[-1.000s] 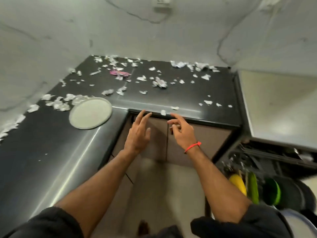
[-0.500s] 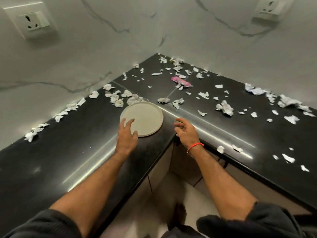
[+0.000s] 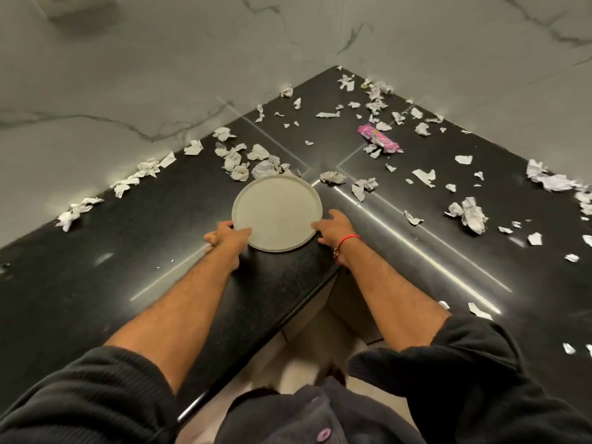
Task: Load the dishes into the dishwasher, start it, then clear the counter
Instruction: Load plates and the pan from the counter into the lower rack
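A round pale grey plate [image 3: 277,209] lies flat on the black L-shaped counter [image 3: 128,251], close to its inner corner edge. My left hand [image 3: 228,237] grips the plate's near-left rim, with the thumb on top of the edge and the fingers curled beside it. At the near-right rim, my right hand [image 3: 333,229], which wears a red wrist thread, holds the plate with fingertips on the edge. The plate's underside is hidden. The dishwasher is out of view.
Torn white paper scraps [image 3: 243,161] litter the counter behind the plate and along both marble walls, with a larger crumpled piece [image 3: 471,214] at right. A pink wrapper [image 3: 379,139] lies near the back corner. Cabinet fronts and floor [image 3: 320,341] show below the counter edge.
The view has swung left from the dishwasher side to the counter corner. Both hands have moved forward from the counter edge to the plate and taken hold of its rim on either side.
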Demonstrator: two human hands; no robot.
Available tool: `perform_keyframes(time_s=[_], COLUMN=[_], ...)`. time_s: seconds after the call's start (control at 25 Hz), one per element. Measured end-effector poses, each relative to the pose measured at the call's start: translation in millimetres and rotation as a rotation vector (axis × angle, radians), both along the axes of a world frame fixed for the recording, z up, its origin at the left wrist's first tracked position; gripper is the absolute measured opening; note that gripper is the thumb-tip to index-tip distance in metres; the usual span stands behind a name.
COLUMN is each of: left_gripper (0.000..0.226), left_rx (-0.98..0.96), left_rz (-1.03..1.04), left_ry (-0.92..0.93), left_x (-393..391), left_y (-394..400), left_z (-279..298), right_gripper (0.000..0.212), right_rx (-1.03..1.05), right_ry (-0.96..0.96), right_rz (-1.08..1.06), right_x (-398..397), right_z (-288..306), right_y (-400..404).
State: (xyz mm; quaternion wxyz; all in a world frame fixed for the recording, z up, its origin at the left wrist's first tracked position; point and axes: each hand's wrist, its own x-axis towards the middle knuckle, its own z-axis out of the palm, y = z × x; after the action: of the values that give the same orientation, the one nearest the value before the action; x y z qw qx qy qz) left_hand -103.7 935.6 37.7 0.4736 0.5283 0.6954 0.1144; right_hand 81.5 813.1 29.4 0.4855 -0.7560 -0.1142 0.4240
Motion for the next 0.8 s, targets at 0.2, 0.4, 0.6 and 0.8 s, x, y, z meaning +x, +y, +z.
perform_keyframes(time_s=[0.2, 0.4, 0.6, 0.8], left_gripper=[0.046, 0.03, 0.069, 0.062], left_rx=[-0.068, -0.034, -0.122, -0.238], left_rz=[0.008, -0.033, -0.435, -0.825], left_ry=[-0.214, -0.589, -0.816, -0.829], left_x=[-8, -12, 4, 17], left_y=[-6, -59, -148, -257], left_z=[5, 49, 82, 98], right_gripper=[0.058, 0.041, 0.021, 0.02], right_rx=[0.171, 0.41, 0.476, 0.293], right_ry=[0.12, 0.088, -0.144, -0.468], right_rz=[-0.308, -0.45, -0.619, -0.687], right_x=[-20, -63, -114, -171], right_z=[18, 37, 44, 31], right_y=[-29, -88, -194, -336])
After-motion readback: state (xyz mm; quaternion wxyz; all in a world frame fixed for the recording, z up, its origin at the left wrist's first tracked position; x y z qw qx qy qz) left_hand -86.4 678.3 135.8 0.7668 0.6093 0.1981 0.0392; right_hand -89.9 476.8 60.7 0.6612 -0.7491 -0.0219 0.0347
